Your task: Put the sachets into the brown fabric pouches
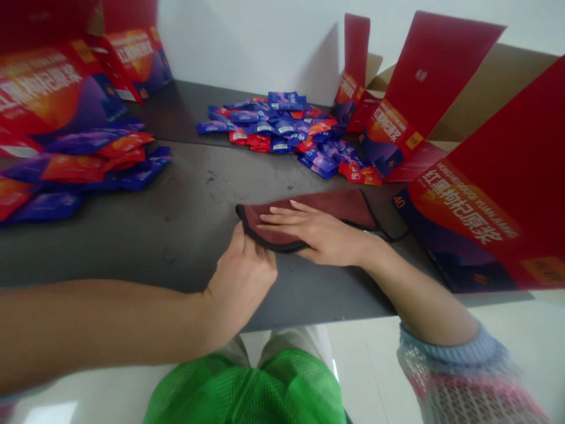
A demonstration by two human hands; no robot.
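Note:
A maroon cloth item (339, 205) with black edging and a thin black cord lies folded on the dark grey table (198, 176), near its front edge. My right hand (318, 232) rests flat on top of it, fingers stretched out and pointing left. At the cloth's lower left edge, my left hand (247, 265) has its fingers curled against the black trim and pinches it; the fingertips are partly hidden under the cloth.
Blue and red sachets (282, 123) lie piled at the back middle, with another sachet pile (79, 168) at the left. Open red boxes stand at the right (485, 218) and back left (136, 59). A white wall (247, 41) rises behind.

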